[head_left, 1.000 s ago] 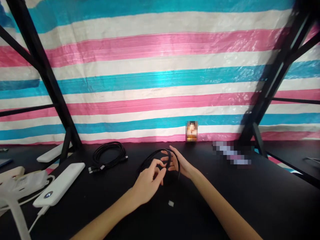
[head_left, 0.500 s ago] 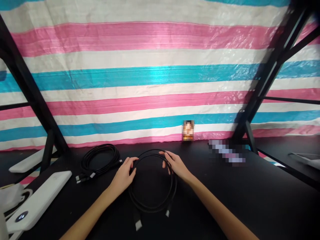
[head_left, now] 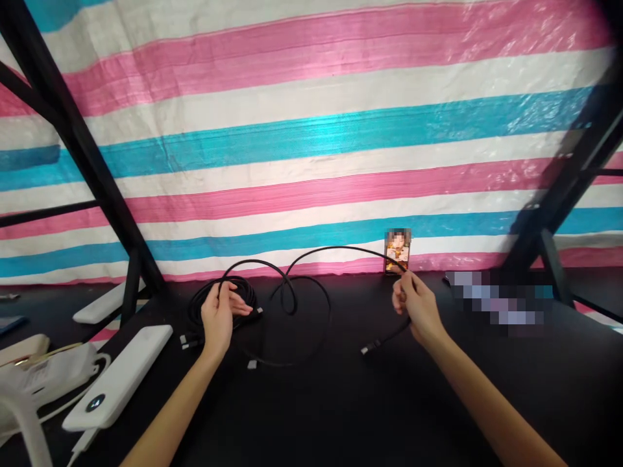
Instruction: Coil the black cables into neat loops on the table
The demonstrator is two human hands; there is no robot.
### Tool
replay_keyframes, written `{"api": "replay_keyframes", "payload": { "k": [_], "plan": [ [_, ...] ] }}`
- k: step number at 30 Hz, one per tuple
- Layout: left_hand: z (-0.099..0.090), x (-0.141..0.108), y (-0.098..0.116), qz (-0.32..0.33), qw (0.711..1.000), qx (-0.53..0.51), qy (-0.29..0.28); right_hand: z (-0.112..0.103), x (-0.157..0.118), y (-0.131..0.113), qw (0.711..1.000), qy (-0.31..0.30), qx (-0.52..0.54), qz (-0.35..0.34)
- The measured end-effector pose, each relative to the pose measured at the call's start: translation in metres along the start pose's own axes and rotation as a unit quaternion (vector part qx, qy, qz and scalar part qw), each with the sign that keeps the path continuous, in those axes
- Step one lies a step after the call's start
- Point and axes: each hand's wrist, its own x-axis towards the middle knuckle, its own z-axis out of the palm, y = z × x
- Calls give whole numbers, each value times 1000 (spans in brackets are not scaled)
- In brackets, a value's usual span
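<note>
A black cable (head_left: 335,248) with pale-tipped plugs is spread between my hands in loose loops, partly raised off the black table. My right hand (head_left: 422,308) is closed on it near one end, and that end's plug (head_left: 370,347) hangs just below and to the left. At the left, my left hand (head_left: 219,321) has the cable between thumb and forefinger, its other fingers stretched to the right. The other pale plug (head_left: 252,364) lies low between the hands. Partly hidden behind my left hand is a second, coiled black cable (head_left: 195,301) with pale plugs.
A white power bank (head_left: 124,376) with a round display lies at left, beside white chargers and cords (head_left: 63,373). A phone-like upright card or screen (head_left: 398,253) leans at the back. A blurred-out flat item (head_left: 496,301) lies right. Black metal frame legs (head_left: 114,214) flank a striped sheet.
My hands have moved apart, pulling the round coil open into wide loops. My right hand has drawn one end to the right and up. The camera view has shifted slightly left.
</note>
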Motion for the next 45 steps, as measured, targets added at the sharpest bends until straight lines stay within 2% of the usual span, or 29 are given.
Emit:
{"api": "replay_keyframes", "payload": {
  "k": [6,9,11,14,16,19,22,26,28,33,36,38,40,43,44,45],
  "plan": [
    [-9,10,8,32,992,-64,99,-3,3,-2,997,56,49,-26],
    [-12,11,14,52,991,-50,115,-6,4,-3,994,81,70,-31],
    [-11,7,18,62,992,-30,104,-9,6,-4,992,95,83,-32],
    [-3,-6,20,63,997,0,33,-9,6,-3,993,80,87,-23],
    [4,-18,19,55,997,19,-46,-4,3,-1,996,41,80,-9],
    [16,-38,16,18,981,35,-189,10,-10,0,995,-51,71,44],
    [24,-56,14,-15,950,46,-308,24,-27,0,979,-152,61,119],
    [30,-69,8,-8,910,88,-405,34,-40,0,954,-256,21,157],
    [31,-71,6,24,900,102,-424,34,-41,0,950,-274,-14,148],
    [27,-69,6,143,882,170,-416,32,-39,7,961,-217,-92,147],
    [25,-68,8,205,869,165,-420,32,-39,10,950,-250,-96,162],
    [24,-68,9,239,872,154,-398,32,-40,9,948,-261,-86,163],
    [24,-66,11,261,898,162,-316,33,-41,8,953,-248,-73,158],
    [23,-60,13,248,945,172,-126,32,-39,4,965,-212,-44,145],
    [24,-59,13,225,956,168,-90,32,-38,3,969,-201,-32,140],
    [24,-57,12,192,965,161,-82,31,-37,3,972,-191,-23,133]
  ]
}}
